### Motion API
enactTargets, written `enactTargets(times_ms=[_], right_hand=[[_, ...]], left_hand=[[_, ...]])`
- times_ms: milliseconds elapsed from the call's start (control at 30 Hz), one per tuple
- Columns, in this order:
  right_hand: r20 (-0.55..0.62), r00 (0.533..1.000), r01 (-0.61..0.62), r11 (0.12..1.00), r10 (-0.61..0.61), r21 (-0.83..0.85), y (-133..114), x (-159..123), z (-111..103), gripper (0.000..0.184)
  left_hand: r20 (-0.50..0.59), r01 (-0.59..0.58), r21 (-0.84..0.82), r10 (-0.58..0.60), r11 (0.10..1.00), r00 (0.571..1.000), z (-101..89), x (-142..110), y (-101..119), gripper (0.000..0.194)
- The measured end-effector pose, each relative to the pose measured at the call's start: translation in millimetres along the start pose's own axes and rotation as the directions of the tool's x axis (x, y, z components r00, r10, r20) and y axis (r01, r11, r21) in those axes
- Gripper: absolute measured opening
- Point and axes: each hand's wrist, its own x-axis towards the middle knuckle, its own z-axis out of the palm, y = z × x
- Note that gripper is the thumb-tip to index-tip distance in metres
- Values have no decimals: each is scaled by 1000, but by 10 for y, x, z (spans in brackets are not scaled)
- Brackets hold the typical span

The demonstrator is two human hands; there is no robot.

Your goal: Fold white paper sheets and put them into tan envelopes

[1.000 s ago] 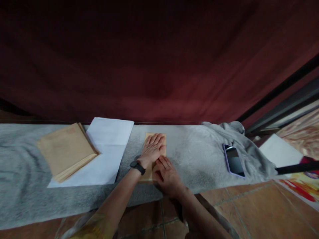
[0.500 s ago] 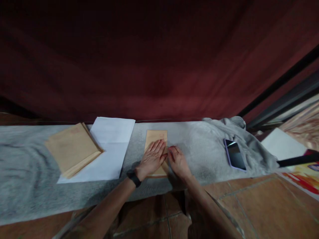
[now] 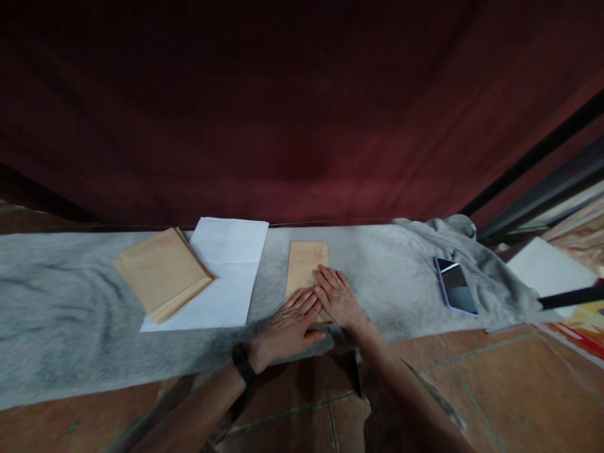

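Note:
A brown paper envelope [image 3: 306, 258] with small red print lies flat on the grey cloth in front of me. My left hand [image 3: 293, 321] rests palm down over its near left part, fingers stretched and thumb out to the side. Flat on its right side lies my right hand [image 3: 338, 298], its fingertips touching or nearly touching those of the left. Both hands cover the near half of the envelope. To the left, a stack of similar brown envelopes [image 3: 163, 270] sits askew on white paper sheets [image 3: 231, 251].
A phone [image 3: 455, 287] in a purple case lies on the grey cloth [image 3: 377, 264] to the right, beside bunched folds. Behind hangs a dark red curtain [image 3: 302, 126]. A white sheet [image 3: 550, 270] and a colourful printed item [image 3: 580, 330] are at far right. Tiled floor [image 3: 514, 377] lies below.
My left hand has slid toward me down the envelope. The right hand, curled at the envelope's edge before, now lies flat on it. The view has shifted slightly.

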Motion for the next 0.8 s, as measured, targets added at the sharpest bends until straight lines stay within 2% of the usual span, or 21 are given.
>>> enactTargets(times_ms=[100, 233, 467, 667, 800], right_hand=[[16, 1000, -3, 1000, 3, -17, 14, 9, -1, 52], [45, 999, 0, 999, 1, -34, 61, 60, 10, 53], [19, 1000, -17, 997, 19, -80, 114, 246, 70, 54], [-13, 999, -51, 995, 50, -81, 168, 366, 124, 57], [-44, 995, -96, 992, 93, -80, 162, 402, 148, 57]], left_hand=[[-9, -20, -7, 20, 1000, 1000, -39, -15, 5, 53], [-45, 23, -8, -23, 1000, 999, -50, 32, 40, 45], [-82, 37, 35, -34, 999, 996, -32, 54, 35, 45], [-71, 19, 43, -15, 999, 997, -51, 47, 29, 44], [-96, 96, 49, -91, 994, 991, -22, 52, 47, 47]])
